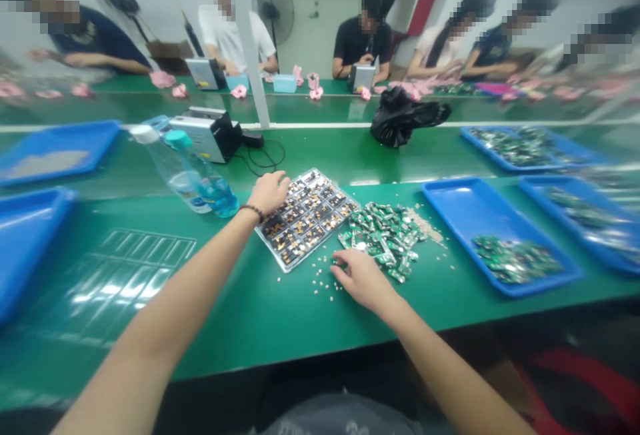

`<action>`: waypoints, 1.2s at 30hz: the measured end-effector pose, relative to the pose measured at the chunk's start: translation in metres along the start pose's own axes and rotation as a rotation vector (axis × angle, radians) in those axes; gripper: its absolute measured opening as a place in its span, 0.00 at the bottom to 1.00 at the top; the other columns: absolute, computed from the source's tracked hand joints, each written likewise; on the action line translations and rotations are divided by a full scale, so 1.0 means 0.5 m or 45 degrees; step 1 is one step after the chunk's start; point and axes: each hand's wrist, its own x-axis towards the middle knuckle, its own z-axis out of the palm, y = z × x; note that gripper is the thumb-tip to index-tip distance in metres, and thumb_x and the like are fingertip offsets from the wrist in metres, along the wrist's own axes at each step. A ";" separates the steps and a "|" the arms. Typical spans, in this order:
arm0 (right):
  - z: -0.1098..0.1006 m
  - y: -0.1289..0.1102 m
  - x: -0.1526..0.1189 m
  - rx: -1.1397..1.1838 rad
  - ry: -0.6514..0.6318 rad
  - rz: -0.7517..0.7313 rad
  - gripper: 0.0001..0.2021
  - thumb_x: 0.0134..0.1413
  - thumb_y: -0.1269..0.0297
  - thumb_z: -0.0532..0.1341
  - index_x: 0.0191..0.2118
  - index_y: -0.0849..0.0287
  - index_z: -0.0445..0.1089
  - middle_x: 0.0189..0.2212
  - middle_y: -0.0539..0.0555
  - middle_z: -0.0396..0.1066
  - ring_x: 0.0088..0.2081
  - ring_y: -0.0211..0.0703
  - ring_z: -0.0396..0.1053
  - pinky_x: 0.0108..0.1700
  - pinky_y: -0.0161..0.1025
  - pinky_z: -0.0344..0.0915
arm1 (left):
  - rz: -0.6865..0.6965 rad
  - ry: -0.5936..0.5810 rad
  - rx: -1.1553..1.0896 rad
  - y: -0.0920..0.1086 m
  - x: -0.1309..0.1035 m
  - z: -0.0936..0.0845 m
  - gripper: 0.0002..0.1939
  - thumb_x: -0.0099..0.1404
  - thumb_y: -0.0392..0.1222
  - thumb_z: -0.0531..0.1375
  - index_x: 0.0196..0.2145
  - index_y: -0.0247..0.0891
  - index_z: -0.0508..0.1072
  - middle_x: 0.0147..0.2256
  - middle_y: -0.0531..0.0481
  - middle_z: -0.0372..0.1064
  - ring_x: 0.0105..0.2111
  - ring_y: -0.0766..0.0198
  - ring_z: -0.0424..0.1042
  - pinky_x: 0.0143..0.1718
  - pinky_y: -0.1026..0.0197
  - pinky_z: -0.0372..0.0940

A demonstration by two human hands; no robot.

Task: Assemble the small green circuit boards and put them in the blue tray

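Observation:
My left hand (270, 194), with a dark beaded bracelet at the wrist, reaches over the far left side of a clear compartment tray (287, 267). Its fingers are bent and look apart, with the tips low over small black, white and orange parts (293, 246) in the tray. Beside the tray lies a loose heap of small green circuit boards (385, 238). At the near left edge of this heap is my right hand (364, 280), thumb and forefinger drawn close together. Whatever they pinch is too small to make out. Tiny pale pieces (321, 284) are scattered on the table beside it.
Blue trays of boards (500, 235) stand at the right; others (60, 148) are at the left. Two bottles (200, 178), a grey device (207, 134) with a cable and a black plastic bag (400, 117) sit farther back. An empty clear tray (130, 275) lies left. Several people work opposite.

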 end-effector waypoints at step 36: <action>-0.012 -0.026 0.287 -0.790 -0.304 0.342 0.21 0.60 0.55 0.54 0.39 0.70 0.76 0.41 0.69 0.75 0.44 0.56 0.73 0.43 0.38 0.64 | -0.198 0.042 0.211 -0.148 -0.287 -0.018 0.33 0.57 0.62 0.57 0.52 0.38 0.62 0.46 0.39 0.68 0.51 0.42 0.63 0.48 0.48 0.60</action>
